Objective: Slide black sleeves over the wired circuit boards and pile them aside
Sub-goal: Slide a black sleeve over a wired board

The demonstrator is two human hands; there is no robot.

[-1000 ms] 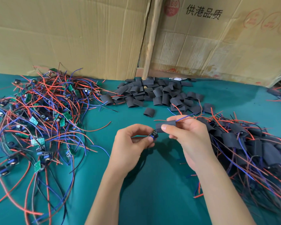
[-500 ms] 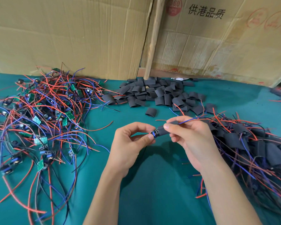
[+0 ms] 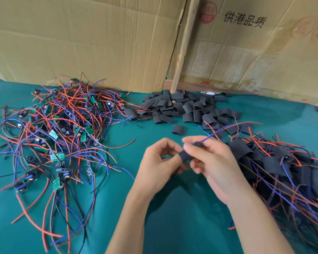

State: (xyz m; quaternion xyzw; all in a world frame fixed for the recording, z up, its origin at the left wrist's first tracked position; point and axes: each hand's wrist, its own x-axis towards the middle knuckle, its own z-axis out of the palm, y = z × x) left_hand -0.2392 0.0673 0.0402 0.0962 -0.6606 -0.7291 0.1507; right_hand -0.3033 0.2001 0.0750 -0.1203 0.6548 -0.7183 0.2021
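Note:
A black sleeve (image 3: 186, 156) is held between both hands above the green table (image 3: 173, 220). My right hand (image 3: 211, 162) pinches the sleeve's upper part, and blue and red wires run out of it up and to the right. My left hand (image 3: 159, 165) pinches its lower end with thumb and fingertips. The board inside is hidden by the sleeve. Bare wired boards (image 3: 59, 132) lie in a tangle on the left. Loose black sleeves (image 3: 184, 109) are heaped at the back. Sleeved boards (image 3: 275, 167) are piled on the right.
Cardboard sheets (image 3: 99, 43) and a printed carton (image 3: 246, 48) stand along the table's back edge, with a wooden stick (image 3: 183, 46) leaning between them. One lone sleeve (image 3: 178, 129) lies just beyond my hands.
The sleeve has slid further over the board: the blue part seen at its left end before is now covered. Both hands have stayed close together at the same spot.

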